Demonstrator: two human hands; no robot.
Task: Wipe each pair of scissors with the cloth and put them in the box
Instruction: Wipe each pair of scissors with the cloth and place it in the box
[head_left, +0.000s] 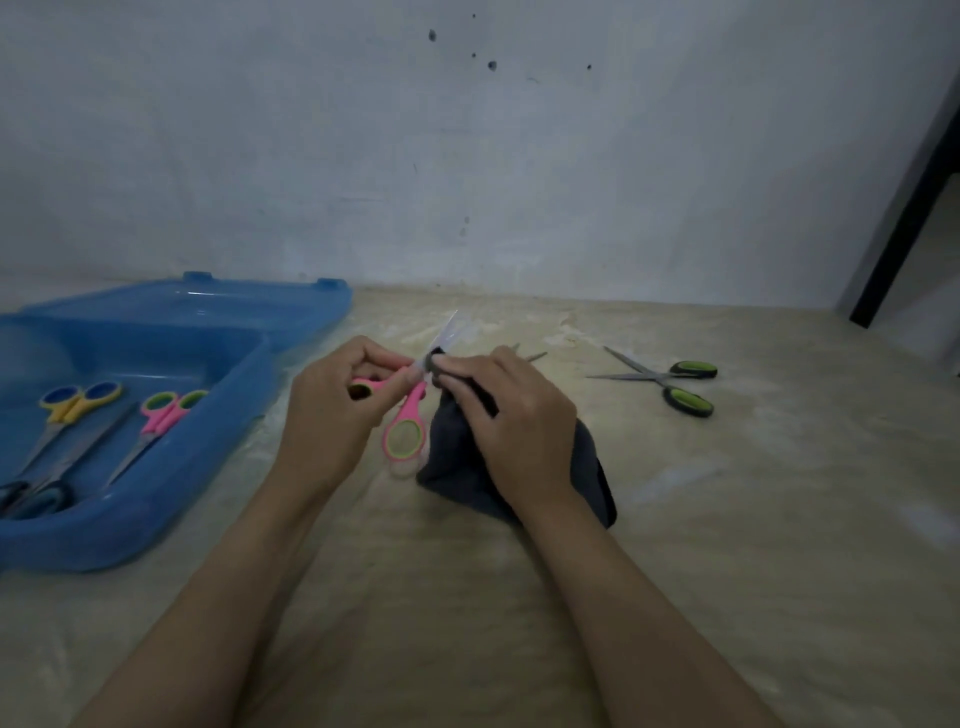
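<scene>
Single head-worn view — forward and down, close over the table

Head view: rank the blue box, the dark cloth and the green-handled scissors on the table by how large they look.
1. Blue box, by far the largest.
2. Dark cloth, partly hidden by the right hand, so its full extent is unsure.
3. Green-handled scissors, smallest, though they lie farther from the camera.

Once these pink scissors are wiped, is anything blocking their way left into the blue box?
Nothing visible does. The pink scissors are in the left hand; only bare table lies between them and the open blue box.
</scene>
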